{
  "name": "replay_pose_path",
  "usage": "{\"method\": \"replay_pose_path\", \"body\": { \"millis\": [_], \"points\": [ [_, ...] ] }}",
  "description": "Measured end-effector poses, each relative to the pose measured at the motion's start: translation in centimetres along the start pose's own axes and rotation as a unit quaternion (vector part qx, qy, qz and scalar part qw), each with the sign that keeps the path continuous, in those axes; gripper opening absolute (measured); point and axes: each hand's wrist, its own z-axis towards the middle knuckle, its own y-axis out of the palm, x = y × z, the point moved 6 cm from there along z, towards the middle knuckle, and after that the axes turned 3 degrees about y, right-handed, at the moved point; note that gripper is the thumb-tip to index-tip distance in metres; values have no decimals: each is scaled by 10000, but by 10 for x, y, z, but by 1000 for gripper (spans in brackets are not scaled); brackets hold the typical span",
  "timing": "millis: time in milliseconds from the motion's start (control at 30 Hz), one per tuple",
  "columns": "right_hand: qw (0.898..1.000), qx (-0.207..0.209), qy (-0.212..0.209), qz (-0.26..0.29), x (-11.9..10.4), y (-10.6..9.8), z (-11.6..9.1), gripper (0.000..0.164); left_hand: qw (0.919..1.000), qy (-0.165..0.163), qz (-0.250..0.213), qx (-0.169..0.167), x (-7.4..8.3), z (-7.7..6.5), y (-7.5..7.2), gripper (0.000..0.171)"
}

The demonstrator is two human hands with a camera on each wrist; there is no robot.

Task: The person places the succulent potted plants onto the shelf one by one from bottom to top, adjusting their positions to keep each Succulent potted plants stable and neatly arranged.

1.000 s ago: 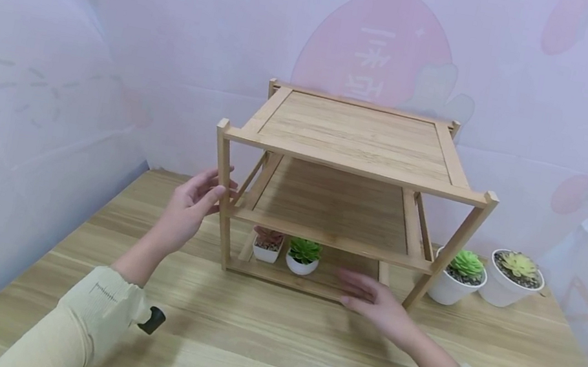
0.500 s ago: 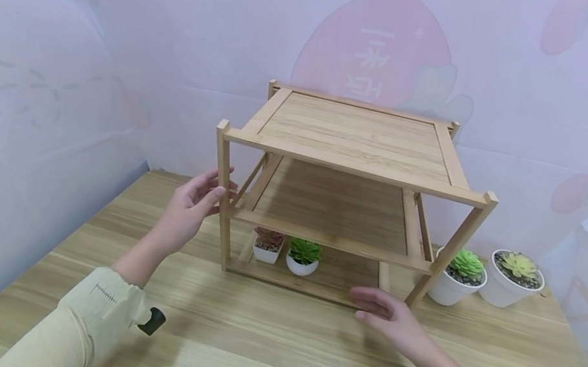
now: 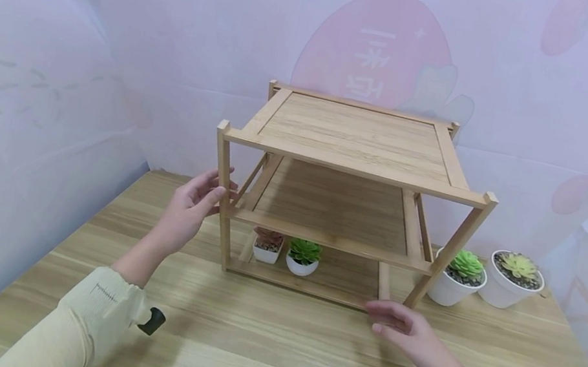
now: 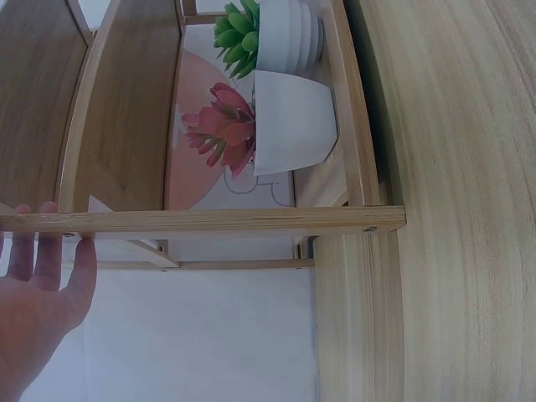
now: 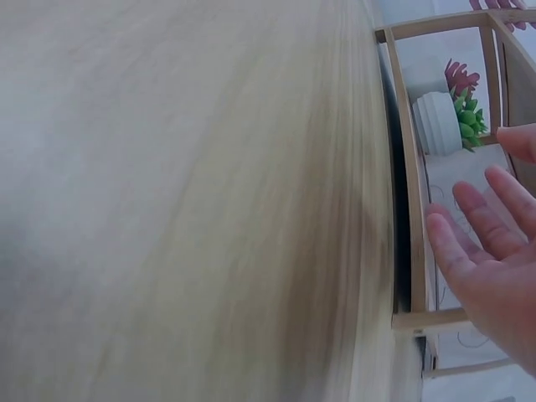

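A three-tier wooden shelf rack (image 3: 367, 134) stands on the table. My left hand (image 3: 192, 200) holds its front left post, with the thumb on the near side and the fingers reaching behind; in the left wrist view, fingertips show past the post (image 4: 226, 221). On the bottom tier, towards the left, a reddish succulent in a white square pot (image 3: 267, 248) sits beside a green succulent in a round white pot (image 3: 301, 263). My right hand (image 3: 412, 334) is held just in front of the bottom tier's right end, fingers loosely bent with nothing in them.
Right of the rack, two larger white pots stand on the table: one with a bright green succulent (image 3: 456, 284), partly behind the front right post, and one with a yellowish succulent (image 3: 513, 281). A printed cloth (image 3: 205, 50) hangs behind.
My right hand has drawn back from the bottom tier, moving right and towards me. My left hand, the rack and the potted succulents have stayed in place.
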Motion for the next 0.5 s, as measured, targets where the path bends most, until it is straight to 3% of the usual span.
{"method": "replay_pose_path", "body": {
  "millis": [500],
  "points": [
    [9981, 404, -474, -11, 5, -21, -22, 30, 10000, -29, -52, -9, 0, 0, -1, 47]
  ]
}}
